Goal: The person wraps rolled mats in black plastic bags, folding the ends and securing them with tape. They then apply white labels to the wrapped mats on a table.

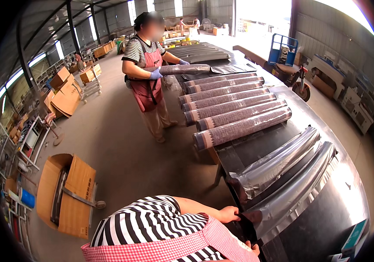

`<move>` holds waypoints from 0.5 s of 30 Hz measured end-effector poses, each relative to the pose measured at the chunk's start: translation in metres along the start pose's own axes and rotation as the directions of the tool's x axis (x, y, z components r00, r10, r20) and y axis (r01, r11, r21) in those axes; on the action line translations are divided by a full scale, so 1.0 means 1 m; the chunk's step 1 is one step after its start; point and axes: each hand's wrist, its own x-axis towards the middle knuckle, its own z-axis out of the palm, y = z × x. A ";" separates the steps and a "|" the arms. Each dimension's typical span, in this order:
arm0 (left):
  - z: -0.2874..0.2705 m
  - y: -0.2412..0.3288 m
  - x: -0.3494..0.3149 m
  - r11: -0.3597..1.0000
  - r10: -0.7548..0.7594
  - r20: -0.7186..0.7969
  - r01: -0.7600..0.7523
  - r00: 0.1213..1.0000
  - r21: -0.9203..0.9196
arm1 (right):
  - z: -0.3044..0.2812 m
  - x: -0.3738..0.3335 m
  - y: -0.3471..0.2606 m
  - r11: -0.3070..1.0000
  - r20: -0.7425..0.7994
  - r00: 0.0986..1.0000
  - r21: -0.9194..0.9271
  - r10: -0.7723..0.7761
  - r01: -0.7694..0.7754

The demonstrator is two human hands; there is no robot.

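A long roll in a glossy dark plastic sleeve (291, 196) lies on the table right in front of me. My left hand (229, 214) is closed, pinching the edge of the sleeve's near end. Lower down, my right hand (253, 248) has its fingers bent at the other side of that same end; my apron and sleeve hide part of it. Beyond lies a second roll in a similar dark sleeve (278, 162), untouched. Farther along are several brown-grey patterned rolls in clear wrap (243, 124), side by side.
Across the long dark table (309, 231), a co-worker (145, 70) in gloves and apron holds a roll partly in dark plastic. More sleeved rolls (202, 53) lie behind. An open cardboard box (75, 196) stands on the floor at left. A teal-and-white box (355, 234) sits at the table's near right.
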 end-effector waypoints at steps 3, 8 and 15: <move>-0.003 0.003 0.001 0.999 -0.021 0.001 0.021 1.000 0.030 | 0.000 0.001 0.011 0.991 0.036 0.998 0.129 -0.051 0.046; -0.012 0.006 -0.002 0.997 -0.074 0.003 0.074 0.997 -0.028 | -0.003 -0.007 0.003 0.990 0.055 0.998 0.138 -0.030 0.022; -0.011 0.007 -0.001 0.996 -0.074 0.010 0.075 0.997 -0.053 | -0.008 0.000 0.028 0.972 0.076 0.995 0.230 -0.068 0.049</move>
